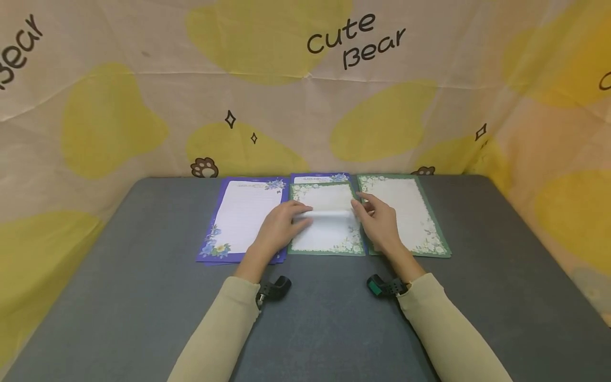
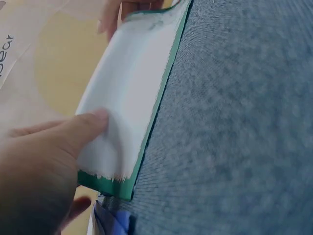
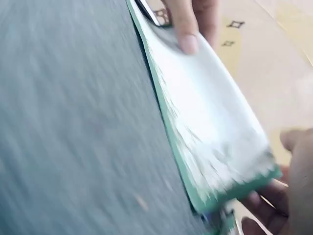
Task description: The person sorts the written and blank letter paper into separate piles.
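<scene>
A green-bordered sheet of letter paper [image 1: 320, 239] with floral corners bulges upward across its middle, between my two hands. My left hand [image 1: 281, 225] pinches its left side; in the left wrist view the thumb [image 2: 93, 125] lies on top of the white face and the other fingers are mostly hidden. At the right side is my right hand [image 1: 380, 220]. Its fingers [image 3: 271, 198] are curled under the green edge in the right wrist view, with the thumb beside the raised fold. Beneath the sheet, a purple-bordered sheet [image 1: 315, 176] shows at the top.
Purple-bordered floral sheets [image 1: 245, 220] lie stacked slightly unevenly on the left. To the right lies another green-bordered sheet [image 1: 406, 212], partly behind my right hand. All rest on a dark grey table [image 1: 315, 318], with a patterned cloth [image 1: 267, 106] hanging behind it.
</scene>
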Tool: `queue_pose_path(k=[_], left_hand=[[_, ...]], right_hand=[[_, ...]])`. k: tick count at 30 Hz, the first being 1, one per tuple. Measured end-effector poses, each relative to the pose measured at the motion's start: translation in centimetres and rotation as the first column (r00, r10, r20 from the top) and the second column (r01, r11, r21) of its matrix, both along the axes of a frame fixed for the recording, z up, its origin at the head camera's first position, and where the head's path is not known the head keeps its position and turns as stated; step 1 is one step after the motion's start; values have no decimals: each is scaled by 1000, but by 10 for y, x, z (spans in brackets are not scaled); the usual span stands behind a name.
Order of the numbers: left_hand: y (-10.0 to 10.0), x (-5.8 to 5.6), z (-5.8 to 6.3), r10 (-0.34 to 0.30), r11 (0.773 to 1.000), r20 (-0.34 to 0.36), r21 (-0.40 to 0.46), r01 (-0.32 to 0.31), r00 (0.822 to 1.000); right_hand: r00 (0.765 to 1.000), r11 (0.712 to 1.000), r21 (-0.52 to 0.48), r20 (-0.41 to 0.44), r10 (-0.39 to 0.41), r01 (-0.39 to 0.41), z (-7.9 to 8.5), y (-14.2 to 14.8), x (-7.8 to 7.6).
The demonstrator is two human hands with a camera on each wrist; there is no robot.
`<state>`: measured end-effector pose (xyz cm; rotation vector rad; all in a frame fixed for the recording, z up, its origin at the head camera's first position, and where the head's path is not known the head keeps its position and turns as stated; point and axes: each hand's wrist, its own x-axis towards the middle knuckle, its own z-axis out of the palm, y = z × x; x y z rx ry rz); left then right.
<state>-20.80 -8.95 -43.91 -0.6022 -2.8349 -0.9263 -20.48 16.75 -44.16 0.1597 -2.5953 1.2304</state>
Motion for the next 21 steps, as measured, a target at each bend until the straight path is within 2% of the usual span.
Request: queue_pose_path(k=[3,7,12,16,18,21], left_hand=[[1,1,2,-11,1000,6,20,10,1000],[1,2,4,-30,999,6,29,30,1000],[1,3,4,-18,999,-18,39,19,1000],[2,1,5,62,989,18,133,-64,998],[2,1,6,114,969,61,213,-125,992],[2,0,8,177,925,134,315,-211,975]], right_hand=[[999,993,-114,41,-10,14,2,-6,1],[992,975,-214,123,-28,54,5,-9,3],[986,965,-252,163,-26,67,7,-9,4],[992,947,-316,123,-29,67,8,-8,1],[995,927,-371,99,-20,56,8,-8,0],[998,888,-458,57,-2,27,10,-7,-1]])
